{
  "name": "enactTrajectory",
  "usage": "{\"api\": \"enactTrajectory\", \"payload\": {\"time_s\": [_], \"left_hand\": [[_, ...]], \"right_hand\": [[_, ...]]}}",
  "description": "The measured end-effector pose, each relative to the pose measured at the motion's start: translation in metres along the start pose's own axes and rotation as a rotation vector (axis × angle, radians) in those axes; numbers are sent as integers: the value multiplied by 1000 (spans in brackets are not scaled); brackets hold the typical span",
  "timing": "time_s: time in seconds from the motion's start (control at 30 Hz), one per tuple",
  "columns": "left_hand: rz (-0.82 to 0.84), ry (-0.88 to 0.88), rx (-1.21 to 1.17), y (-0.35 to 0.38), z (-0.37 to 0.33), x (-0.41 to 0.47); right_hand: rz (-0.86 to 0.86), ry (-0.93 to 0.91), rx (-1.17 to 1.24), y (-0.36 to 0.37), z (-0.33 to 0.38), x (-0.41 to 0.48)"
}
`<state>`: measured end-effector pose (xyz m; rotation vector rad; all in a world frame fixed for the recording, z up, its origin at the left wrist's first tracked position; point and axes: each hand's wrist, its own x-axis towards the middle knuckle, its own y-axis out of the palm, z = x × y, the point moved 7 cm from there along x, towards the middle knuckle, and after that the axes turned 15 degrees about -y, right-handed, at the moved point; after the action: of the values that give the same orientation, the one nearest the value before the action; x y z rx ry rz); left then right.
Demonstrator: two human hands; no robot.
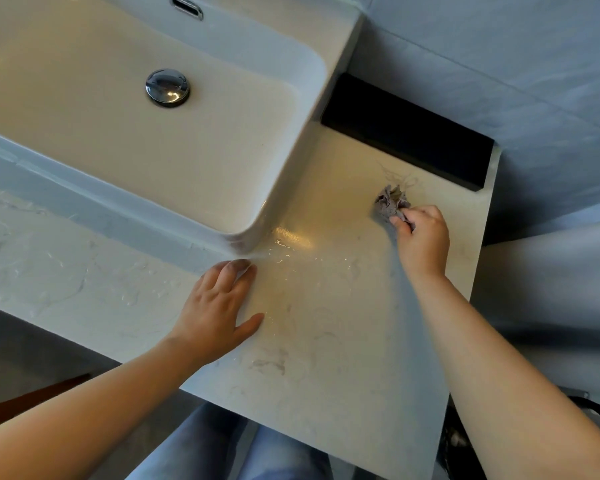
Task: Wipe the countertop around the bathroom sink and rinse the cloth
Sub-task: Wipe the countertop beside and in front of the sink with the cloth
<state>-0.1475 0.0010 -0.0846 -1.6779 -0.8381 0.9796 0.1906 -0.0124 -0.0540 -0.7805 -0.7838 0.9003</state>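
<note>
A white rectangular sink [302, 109] with a chrome drain plug [167, 87] sits on a pale marbled countertop [326, 327]. To the right of the basin, my right hand [421, 237] is shut on a small crumpled grey cloth [391, 200], pressing it onto the counter near a few thin dark scribble marks [400, 176]. My left hand [219, 306] lies flat, fingers apart, on the counter just in front of the sink's near right corner, holding nothing. Water beads glisten on the counter between the two hands.
A black rectangular recess [406, 133] runs along the counter's back edge under the grey tiled wall [499, 57]. The counter ends at its right edge [478, 258] and its front edge. An overflow slot [187, 5] shows at the top of the basin. My jeans [229, 448] are below.
</note>
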Motion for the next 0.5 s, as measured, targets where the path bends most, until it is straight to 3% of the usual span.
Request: {"api": "enactTrajectory", "payload": {"time_s": [0.23, 0.5], "left_hand": [[18, -3, 14, -5, -8, -2], [61, 206, -100, -7, -43, 9]], "right_hand": [[-57, 52, 101, 21, 19, -33], [64, -63, 173, 24, 53, -85]]}}
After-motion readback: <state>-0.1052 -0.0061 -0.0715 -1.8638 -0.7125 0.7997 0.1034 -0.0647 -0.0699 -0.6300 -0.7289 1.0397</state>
